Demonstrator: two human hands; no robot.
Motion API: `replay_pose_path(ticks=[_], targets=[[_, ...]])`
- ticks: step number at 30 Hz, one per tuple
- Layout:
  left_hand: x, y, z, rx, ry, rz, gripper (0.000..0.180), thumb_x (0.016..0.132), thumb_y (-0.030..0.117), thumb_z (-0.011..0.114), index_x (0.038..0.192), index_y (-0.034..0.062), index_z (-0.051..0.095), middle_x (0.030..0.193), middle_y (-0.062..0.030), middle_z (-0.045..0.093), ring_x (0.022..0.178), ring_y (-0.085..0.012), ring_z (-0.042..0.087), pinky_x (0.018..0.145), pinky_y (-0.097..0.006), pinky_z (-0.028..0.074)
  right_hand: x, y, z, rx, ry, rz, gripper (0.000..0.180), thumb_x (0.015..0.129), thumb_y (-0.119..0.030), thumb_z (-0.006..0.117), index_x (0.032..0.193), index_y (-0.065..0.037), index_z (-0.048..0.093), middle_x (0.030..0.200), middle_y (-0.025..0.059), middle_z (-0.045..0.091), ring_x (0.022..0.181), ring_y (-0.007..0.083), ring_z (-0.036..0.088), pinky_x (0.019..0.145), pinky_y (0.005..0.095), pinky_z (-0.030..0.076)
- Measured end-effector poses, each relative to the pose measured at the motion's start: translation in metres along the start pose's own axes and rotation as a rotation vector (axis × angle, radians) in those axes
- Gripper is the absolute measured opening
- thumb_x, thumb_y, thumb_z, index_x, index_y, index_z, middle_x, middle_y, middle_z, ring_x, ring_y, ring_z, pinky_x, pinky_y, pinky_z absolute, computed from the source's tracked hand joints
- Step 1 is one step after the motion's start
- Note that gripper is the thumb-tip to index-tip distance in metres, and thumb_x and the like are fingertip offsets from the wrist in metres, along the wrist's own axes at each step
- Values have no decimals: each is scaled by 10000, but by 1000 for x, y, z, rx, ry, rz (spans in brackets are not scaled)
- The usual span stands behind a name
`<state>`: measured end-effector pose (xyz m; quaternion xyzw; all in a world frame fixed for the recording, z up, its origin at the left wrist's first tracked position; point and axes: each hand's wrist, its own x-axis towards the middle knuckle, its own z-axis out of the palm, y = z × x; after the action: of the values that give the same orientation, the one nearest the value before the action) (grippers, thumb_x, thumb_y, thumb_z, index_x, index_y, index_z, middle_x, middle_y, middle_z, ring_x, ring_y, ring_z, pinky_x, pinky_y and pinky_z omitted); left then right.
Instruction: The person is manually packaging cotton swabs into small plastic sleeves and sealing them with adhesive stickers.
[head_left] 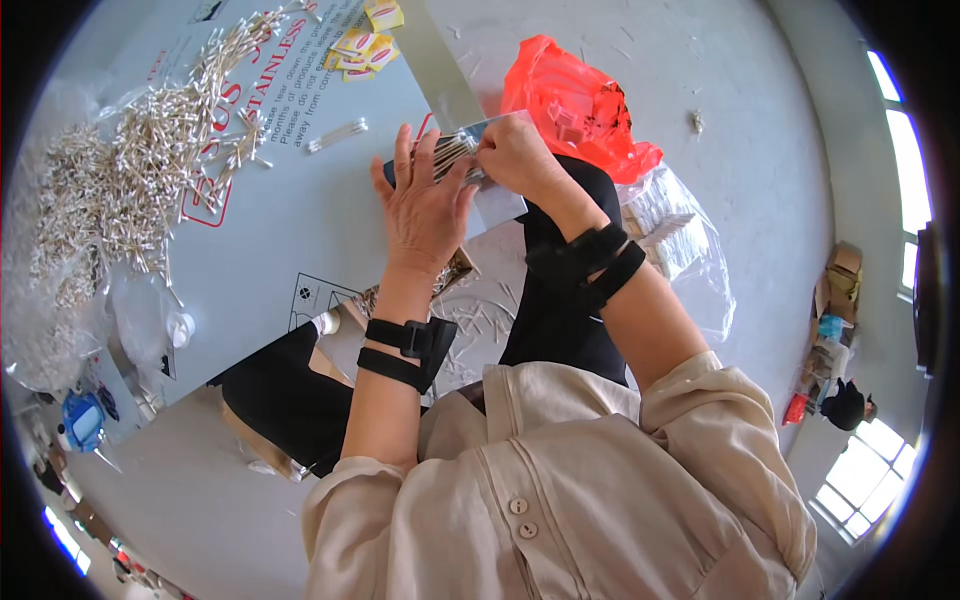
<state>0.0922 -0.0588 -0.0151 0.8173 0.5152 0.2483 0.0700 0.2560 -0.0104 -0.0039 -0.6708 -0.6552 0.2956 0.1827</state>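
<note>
My left hand (pixel 425 205) lies with its fingers spread over a bundle of cotton swabs (pixel 452 150) at the table's right edge. Part of a dark blue thing (pixel 389 174) shows under those fingers; its kind is hidden. At the bundle's right end, my right hand (pixel 518 158) is closed, thumb and fingers drawn together. What they pinch is hidden. A clear, flat, sheet-like piece (pixel 497 206) sticks out below the right hand. Left of my hands, a few swabs (pixel 338 135) lie together in a small row.
A large heap of loose cotton swabs (pixel 150 150) covers the table's left. Small yellow packets (pixel 365 52) lie at the far side. Right of the table are a red plastic bag (pixel 570 95) and a clear bag with white packs (pixel 680 225). Swabs are scattered over the floor (pixel 480 310).
</note>
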Motion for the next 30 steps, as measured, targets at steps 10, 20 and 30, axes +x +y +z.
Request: replay_pose_path(ticks=[10,20,30], targets=[[3,1,-3,-28,-50,-3,422,783,220,727,1191,297,648,1429,-83,429,1405,-352,272,1078,-591,200,9,-34,-14,-223,-129,107,261,708,-159,634,863,42,699,858,263,678,835,413,677,748,453,549],[9,-20,-2,-113,14,-25,657,723,210,748,1301,10,508,1369,-147,473,1326,-359,375,1110,-469,265,-1,-28,-5,-214,-41,15,205,718,-172,627,762,16,696,764,247,671,751,404,680,680,459,549],[7,-24,11,56,-4,15,559,853,237,663,1347,58,472,1339,-146,480,1293,-347,400,1093,-482,280,-3,-19,1,-239,10,-130,230,742,-209,599,679,2,666,719,239,656,724,400,672,649,473,534]])
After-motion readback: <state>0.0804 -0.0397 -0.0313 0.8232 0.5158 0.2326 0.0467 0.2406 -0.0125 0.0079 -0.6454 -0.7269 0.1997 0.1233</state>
